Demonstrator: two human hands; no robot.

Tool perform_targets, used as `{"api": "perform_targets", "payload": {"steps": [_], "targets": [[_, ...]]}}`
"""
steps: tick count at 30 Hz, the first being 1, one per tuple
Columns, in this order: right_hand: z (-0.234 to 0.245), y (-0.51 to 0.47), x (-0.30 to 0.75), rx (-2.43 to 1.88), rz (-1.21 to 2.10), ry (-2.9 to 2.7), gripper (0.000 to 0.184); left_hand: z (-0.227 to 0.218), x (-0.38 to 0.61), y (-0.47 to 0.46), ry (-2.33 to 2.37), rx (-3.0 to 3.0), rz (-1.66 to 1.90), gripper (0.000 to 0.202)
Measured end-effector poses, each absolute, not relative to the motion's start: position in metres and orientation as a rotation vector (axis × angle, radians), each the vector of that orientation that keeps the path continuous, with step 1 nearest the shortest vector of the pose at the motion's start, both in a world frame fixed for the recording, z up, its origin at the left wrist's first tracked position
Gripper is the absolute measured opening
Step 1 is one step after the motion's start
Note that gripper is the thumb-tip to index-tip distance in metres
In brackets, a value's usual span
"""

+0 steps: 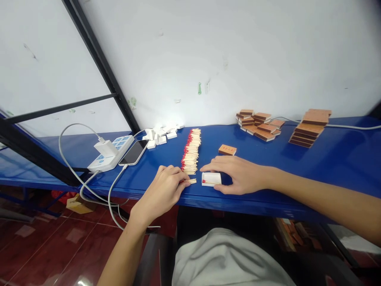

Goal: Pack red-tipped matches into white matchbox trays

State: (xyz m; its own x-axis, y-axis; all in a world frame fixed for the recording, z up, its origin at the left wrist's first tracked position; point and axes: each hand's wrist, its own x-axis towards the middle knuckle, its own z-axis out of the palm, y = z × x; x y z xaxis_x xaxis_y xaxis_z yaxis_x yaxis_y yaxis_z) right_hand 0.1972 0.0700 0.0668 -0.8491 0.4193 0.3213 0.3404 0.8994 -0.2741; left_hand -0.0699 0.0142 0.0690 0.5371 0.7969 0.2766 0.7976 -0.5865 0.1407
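Observation:
My left hand (166, 186) pinches a few matches (193, 181), their pale ends sticking out to the right past my fingertips. Just behind it, a long row of red-headed matches (192, 153) runs back across the blue table. On the right, my right hand (235, 172) curves around a small white matchbox tray (216, 177), thumb at the near side and fingers at the far side. At least one red-tipped match (208, 182) lies in that tray. Behind my right hand sits an orange matchbox sleeve (227, 149).
White trays (160, 135) lie heaped near the wall. Matchboxes are piled (258, 125) and stacked (311, 128) at the back right. A phone (134, 152) on a cable and a power strip (111, 154) are at the left, beside a black metal frame (98, 55).

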Motion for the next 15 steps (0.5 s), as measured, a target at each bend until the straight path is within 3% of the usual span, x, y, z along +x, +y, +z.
{"api": "perform_targets", "payload": {"steps": [15], "targets": [[0.0671,0.0701,0.1978,-0.538,0.280,-2.682,0.049,0.0613,-0.0711,0.0150,-1.497,-2.822,-0.648,0.022]]}}
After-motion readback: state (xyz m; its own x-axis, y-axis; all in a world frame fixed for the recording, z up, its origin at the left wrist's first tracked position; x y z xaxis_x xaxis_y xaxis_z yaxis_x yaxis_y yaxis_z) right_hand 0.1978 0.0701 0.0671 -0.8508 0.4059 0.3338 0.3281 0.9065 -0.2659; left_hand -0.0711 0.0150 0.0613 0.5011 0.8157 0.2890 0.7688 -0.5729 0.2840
